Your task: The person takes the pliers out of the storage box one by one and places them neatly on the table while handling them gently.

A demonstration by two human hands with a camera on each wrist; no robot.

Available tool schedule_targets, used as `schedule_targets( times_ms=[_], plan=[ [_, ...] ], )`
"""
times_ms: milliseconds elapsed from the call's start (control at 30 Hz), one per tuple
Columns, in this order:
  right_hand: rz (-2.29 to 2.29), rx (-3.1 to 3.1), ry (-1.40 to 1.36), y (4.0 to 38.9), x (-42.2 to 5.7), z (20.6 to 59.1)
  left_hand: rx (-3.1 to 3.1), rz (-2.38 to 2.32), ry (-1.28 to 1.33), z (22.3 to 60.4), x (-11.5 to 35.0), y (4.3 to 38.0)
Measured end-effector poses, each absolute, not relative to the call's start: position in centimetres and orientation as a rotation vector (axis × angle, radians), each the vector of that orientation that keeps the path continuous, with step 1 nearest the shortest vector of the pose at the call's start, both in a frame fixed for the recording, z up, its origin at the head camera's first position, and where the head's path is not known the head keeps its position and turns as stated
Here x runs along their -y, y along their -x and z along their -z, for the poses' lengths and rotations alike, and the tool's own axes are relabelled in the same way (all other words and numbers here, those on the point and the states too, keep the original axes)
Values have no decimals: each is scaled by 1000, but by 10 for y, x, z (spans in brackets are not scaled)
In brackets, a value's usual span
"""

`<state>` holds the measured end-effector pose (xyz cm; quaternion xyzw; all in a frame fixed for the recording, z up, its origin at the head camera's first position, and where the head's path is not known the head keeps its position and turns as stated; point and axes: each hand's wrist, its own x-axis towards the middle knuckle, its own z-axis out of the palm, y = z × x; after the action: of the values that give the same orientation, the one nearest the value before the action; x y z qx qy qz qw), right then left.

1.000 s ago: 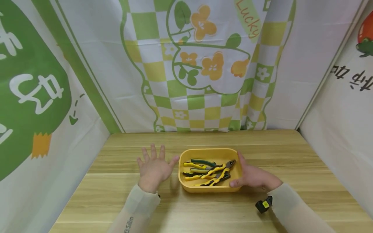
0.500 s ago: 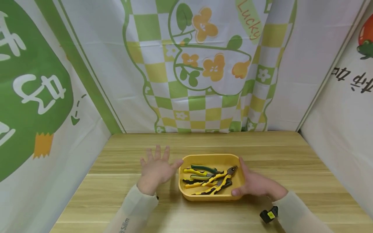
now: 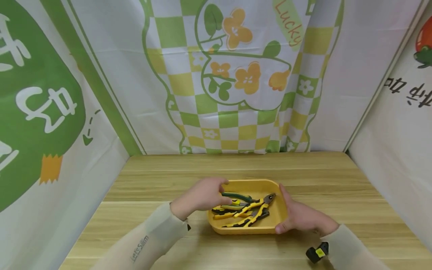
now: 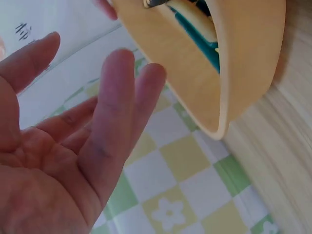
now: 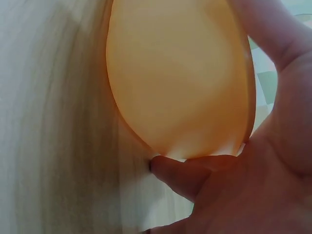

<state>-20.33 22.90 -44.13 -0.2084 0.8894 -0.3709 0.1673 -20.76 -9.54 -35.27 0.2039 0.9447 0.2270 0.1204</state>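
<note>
A yellow plastic box point(image 3: 248, 231) stands on the table, holding several pliers. Uppermost lies a pair of pliers point(image 3: 269, 198) with yellow and black handles, its metal head toward the right. A dark green handle point(image 3: 236, 195) shows near the far wall. My left hand point(image 3: 204, 195) hovers over the box's left end, thumb and fingers above the handles. In the left wrist view its fingers point(image 4: 109, 105) are loosely bent with nothing between them, beside the box wall point(image 4: 256, 53). My right hand point(image 3: 301, 214) grips the box's right end, thumb at the near corner, fingers at the far one.
The wood-grain table point(image 3: 162, 168) runs back to a printed curtain point(image 3: 189, 86) with a green and yellow check. Fabric walls stand at the left and right. A small black wrist device point(image 3: 317, 252) hangs below my right wrist.
The box first slid slightly toward me with my right hand on it. My left hand has moved right, from spread beside the box to over its left end, with fingers now bent.
</note>
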Motion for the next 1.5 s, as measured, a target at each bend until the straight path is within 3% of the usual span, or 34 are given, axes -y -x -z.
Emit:
schedule_targets(
  times_ms=[200,567,1100,1500],
  plan=[
    [1077,-2537,460,197,-225,437,-2618,-751,-486,353,83,212],
    [1071,-2523,387,191,-225,433,-2634,-533,-531,357,69,216],
    [1028,-2533,404,192,-228,436,-2305,-898,-181,371,49,238],
    [1025,-2548,422,192,-228,437,-2408,-556,-254,370,42,245]
  ],
)
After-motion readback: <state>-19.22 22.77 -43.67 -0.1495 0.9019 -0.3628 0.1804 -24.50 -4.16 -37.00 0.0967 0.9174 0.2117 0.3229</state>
